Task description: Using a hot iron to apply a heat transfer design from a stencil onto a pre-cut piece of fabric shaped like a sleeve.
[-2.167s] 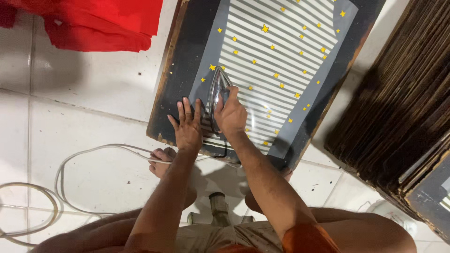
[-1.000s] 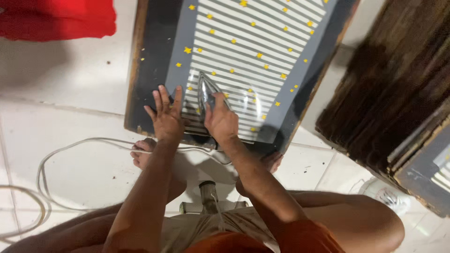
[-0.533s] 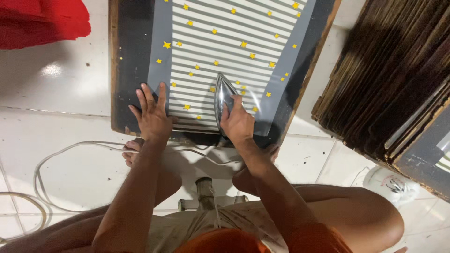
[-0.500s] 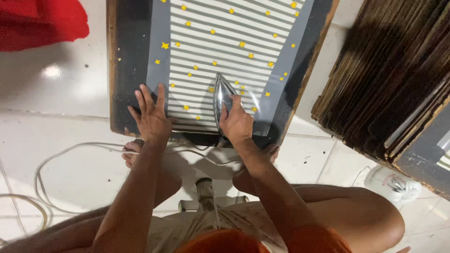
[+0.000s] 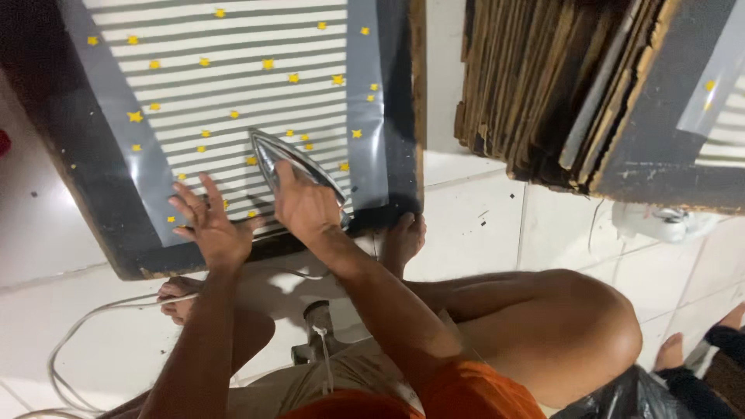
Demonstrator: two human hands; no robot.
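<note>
Pressing flat, splayed left hand (image 5: 208, 225) on striped sheet (image 5: 233, 101); right hand (image 5: 304, 203) grip wrapped around iron (image 5: 289, 159).

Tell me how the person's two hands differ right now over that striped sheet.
The right hand is closed around the iron, gripping its handle; the left hand holds nothing. The left hand's fingers are spread and open above the striped sheet, while the right hand's curl shut. Both are over the sheet's near edge.
</note>
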